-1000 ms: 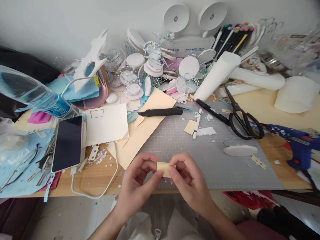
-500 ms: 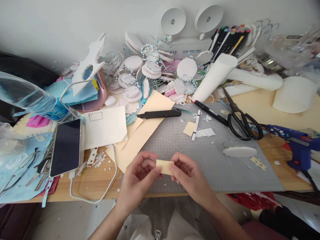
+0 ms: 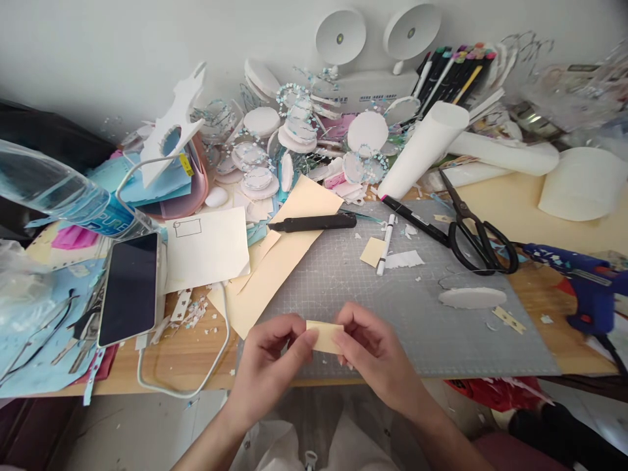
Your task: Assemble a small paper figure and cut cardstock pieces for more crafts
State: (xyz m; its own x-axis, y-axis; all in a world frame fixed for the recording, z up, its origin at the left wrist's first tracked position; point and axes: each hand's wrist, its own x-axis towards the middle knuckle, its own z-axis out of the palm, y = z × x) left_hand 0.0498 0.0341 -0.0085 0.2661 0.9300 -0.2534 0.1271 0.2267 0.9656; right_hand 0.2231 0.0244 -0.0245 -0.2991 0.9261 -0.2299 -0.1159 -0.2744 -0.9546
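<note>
A small piece of pale yellow paper [image 3: 324, 337] is pinched by both hands above the near edge of the grey cutting mat [image 3: 412, 333]. My left hand [image 3: 277, 360] grips its left end between thumb and fingers. At its right end my right hand [image 3: 370, 353] does the same. Whether the paper is folded I cannot tell. Beyond the hands lie a larger cream paper sheet [image 3: 294, 261] with a black cutter-like tool [image 3: 314, 223] on it, a small yellow paper square [image 3: 373, 252] and a white pen [image 3: 386, 245].
Black-handled scissors [image 3: 471, 229], a black marker [image 3: 415, 221] and a blue glue gun [image 3: 589, 281] lie on the right. A phone [image 3: 130, 288], its white cable [image 3: 228, 333] and a water bottle [image 3: 88, 203] are on the left. White foam discs [image 3: 262, 122] crowd the back.
Both hands have come slightly nearer to me with the yellow paper, which shows a little more of its face. The grip is kept, and the things on the table lie as before.
</note>
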